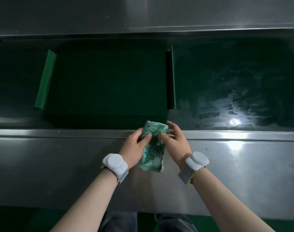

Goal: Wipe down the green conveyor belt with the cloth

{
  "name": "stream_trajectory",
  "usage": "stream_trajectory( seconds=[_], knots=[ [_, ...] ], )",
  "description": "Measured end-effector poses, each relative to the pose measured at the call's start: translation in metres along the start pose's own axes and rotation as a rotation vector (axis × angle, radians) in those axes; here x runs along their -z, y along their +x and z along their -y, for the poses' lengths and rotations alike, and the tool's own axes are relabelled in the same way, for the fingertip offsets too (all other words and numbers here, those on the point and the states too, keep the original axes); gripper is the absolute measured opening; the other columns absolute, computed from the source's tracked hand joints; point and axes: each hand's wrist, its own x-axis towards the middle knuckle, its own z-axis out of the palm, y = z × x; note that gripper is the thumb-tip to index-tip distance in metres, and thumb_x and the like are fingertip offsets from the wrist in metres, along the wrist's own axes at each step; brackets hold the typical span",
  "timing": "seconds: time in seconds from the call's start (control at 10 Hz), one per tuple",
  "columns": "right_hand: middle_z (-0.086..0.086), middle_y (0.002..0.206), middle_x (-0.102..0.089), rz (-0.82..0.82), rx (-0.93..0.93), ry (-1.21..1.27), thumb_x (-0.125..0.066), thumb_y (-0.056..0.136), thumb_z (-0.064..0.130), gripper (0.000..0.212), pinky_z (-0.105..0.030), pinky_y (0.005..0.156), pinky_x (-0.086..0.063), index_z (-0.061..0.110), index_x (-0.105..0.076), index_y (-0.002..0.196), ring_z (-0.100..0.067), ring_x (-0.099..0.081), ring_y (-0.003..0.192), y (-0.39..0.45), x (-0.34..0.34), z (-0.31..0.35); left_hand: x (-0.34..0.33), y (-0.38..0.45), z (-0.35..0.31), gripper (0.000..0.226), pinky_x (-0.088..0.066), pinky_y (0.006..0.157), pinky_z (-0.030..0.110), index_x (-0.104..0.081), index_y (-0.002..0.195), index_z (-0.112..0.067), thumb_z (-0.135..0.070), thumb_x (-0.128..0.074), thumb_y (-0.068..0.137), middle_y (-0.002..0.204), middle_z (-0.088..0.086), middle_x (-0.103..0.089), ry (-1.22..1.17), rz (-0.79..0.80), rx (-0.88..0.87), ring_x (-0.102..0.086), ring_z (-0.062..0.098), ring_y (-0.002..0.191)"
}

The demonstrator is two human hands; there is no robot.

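A light green cloth (153,156) with a cartoon print hangs folded between both hands, over the steel side panel at the belt's near edge. My left hand (134,146) grips its upper left part with thumb and fingers. My right hand (174,141) pinches its upper right edge, with the outer fingers spread. The dark green conveyor belt (106,84) runs left to right beyond the hands. Its right section (235,91) looks wet and streaked with glare.
Two upright green cleats cross the belt, one at the left (45,79) and one right of centre (172,77). Steel side panels frame the belt at the near side (59,164) and far side (142,12). White devices are strapped on both wrists.
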Motion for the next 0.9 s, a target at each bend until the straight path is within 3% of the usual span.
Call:
stream_trajectory(
  seconds=[0.1, 0.2, 0.3, 0.4, 0.6, 0.7, 0.9],
  knots=[
    [0.0, 0.107, -0.075, 0.165, -0.153, 0.224, -0.078, 0.074, 0.03, 0.05, -0.021, 0.067, -0.056, 0.03, -0.067, 0.123, -0.014, -0.074, 0.093, -0.009, 0.007, -0.004, -0.003, -0.006, 0.003, 0.021, -0.052, 0.104, 0.05, -0.072, 0.113, -0.035, -0.035, -0.06, 0.097, 0.111, -0.009, -0.077, -0.095, 0.127, 0.094, -0.073, 0.015, 0.106],
    [0.0, 0.099, -0.078, 0.219, -0.187, 0.189, -0.077, 0.078, 0.031, 0.03, -0.019, 0.063, -0.055, 0.026, -0.076, 0.108, -0.015, -0.075, 0.09, -0.016, 0.004, -0.024, 0.0, -0.007, 0.016, 0.019, -0.053, 0.103, 0.049, -0.073, 0.11, -0.035, -0.035, -0.063, 0.094, 0.109, -0.006, -0.078, -0.039, 0.18, 0.141, -0.073, 0.019, 0.105],
    [0.001, 0.087, -0.078, 0.053, -0.195, 0.102, -0.079, 0.076, 0.032, 0.023, -0.026, 0.063, -0.058, 0.02, -0.076, 0.096, -0.018, -0.076, 0.083, -0.019, -0.005, -0.047, -0.001, -0.003, 0.038, 0.028, -0.055, 0.098, 0.044, -0.068, 0.121, -0.031, -0.041, -0.067, 0.095, 0.115, -0.008, -0.074, 0.2, 0.145, 0.09, -0.07, 0.015, 0.107],
    [0.0, 0.08, -0.075, -0.112, -0.228, -0.13, -0.074, 0.074, 0.044, 0.031, -0.032, 0.062, -0.058, 0.018, -0.069, 0.091, -0.019, -0.072, 0.073, -0.018, -0.013, -0.068, -0.005, -0.002, 0.056, 0.041, -0.056, 0.093, 0.036, -0.065, 0.124, -0.033, -0.05, -0.074, 0.087, 0.117, -0.011, -0.068, 0.412, -0.003, -0.007, -0.066, 0.008, 0.104],
    [0.002, 0.09, -0.065, -0.104, -0.251, -0.684, -0.058, 0.082, 0.061, 0.041, -0.031, 0.058, -0.046, 0.023, -0.054, 0.097, -0.021, -0.064, 0.076, -0.046, -0.01, -0.089, -0.008, -0.016, 0.094, 0.046, -0.05, 0.094, 0.039, -0.063, 0.13, -0.028, -0.053, -0.066, 0.091, 0.124, -0.004, -0.059, 0.819, -0.126, -0.251, -0.057, 0.022, 0.113],
    [-0.005, 0.106, -0.059, -0.109, -0.202, -0.935, -0.052, 0.089, 0.061, 0.043, -0.039, 0.075, -0.054, 0.021, -0.056, 0.104, -0.03, -0.062, 0.091, -0.058, -0.003, -0.085, -0.005, -0.025, 0.099, 0.043, -0.048, 0.094, 0.039, -0.062, 0.131, -0.026, -0.049, -0.063, 0.094, 0.127, -0.004, -0.056, 0.887, -0.085, -0.253, -0.055, 0.022, 0.117],
    [-0.009, 0.123, -0.054, -0.169, -0.144, -0.997, -0.047, 0.096, 0.062, 0.048, -0.04, 0.082, -0.052, 0.02, -0.056, 0.118, -0.035, -0.062, 0.104, -0.08, 0.004, -0.028, 0.025, -0.04, 0.043, 0.04, -0.049, 0.098, 0.041, -0.06, 0.134, -0.025, -0.045, -0.057, 0.099, 0.133, -0.001, -0.056, 0.807, -0.12, -0.191, -0.054, 0.027, 0.121]
  ],
)
